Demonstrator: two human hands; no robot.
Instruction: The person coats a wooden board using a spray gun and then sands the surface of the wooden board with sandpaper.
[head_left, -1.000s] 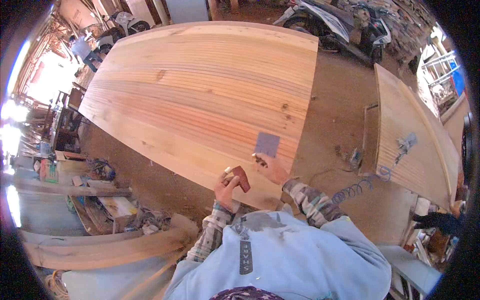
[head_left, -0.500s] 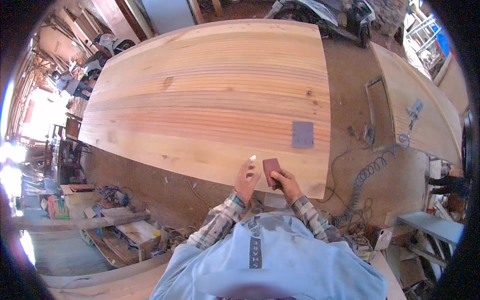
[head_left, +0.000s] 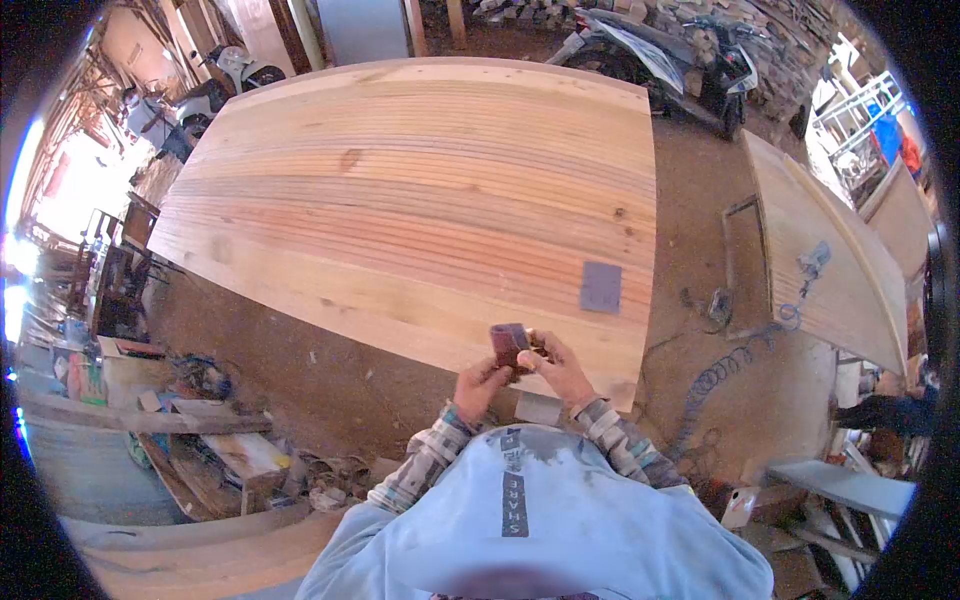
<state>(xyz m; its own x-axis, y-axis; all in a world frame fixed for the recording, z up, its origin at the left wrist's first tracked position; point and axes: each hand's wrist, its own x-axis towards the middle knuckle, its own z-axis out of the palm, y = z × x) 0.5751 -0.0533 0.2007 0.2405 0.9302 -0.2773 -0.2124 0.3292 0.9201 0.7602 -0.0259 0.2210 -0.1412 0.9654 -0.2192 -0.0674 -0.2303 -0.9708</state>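
In front of my chest, both hands hold a folded piece of reddish-brown sandpaper, above the near edge of a large pale wooden panel. Its top end looks bent over, with a greyish face showing. My right hand grips it from the right, thumb and fingers closed on it. The fingers of my left hand pinch its lower left part. A grey-violet square sheet, probably sandpaper too, lies flat on the panel, to the right of my hands and farther away.
A smaller wooden panel on the right carries a metal air tool with a coiled blue hose. Motorbikes stand behind the big panel. Another person is at the far left. Wood scraps lie at the left.
My left hand has come to the sandpaper, which only my right hand held before, and it now looks folded over. A small white spot at my left fingertips no longer shows. The view shifted slightly.
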